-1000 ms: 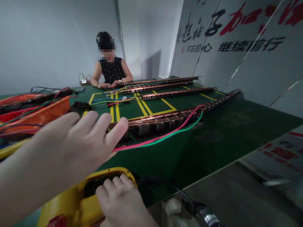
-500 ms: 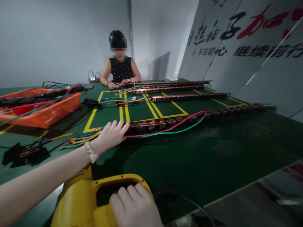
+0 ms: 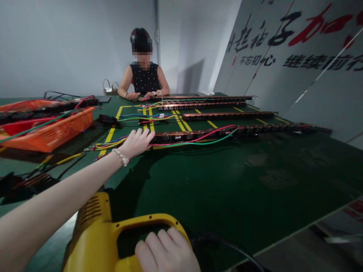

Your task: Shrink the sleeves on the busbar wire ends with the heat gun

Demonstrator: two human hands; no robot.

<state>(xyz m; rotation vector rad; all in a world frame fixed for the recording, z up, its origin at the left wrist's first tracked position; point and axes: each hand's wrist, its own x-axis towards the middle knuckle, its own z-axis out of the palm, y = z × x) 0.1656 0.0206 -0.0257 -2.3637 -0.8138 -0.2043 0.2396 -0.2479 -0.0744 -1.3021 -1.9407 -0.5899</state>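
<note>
My left hand is closed around the near end of a long black strip with copper-coloured wires along its top. Red and green wires run loose along the strip's near side. From under my palm, a bundle of coloured wires fans out to the left, with metal lugs at some ends. My right hand wraps the loop handle of a yellow corded power tool low in the view. Vents line the tool's raised part; its lower body is cut off by the frame.
Across the green table sits a co-worker, hands at another strip. More wired strips, including one nearer, lie over yellow marking lines. An orange basket of wired parts stands left; black pieces lie before it. A cable trails right.
My left hand has shifted the long strip away from me, onto the near ends of the yellow lines. My right hand keeps its hold on the tool. The view has tilted slightly.
</note>
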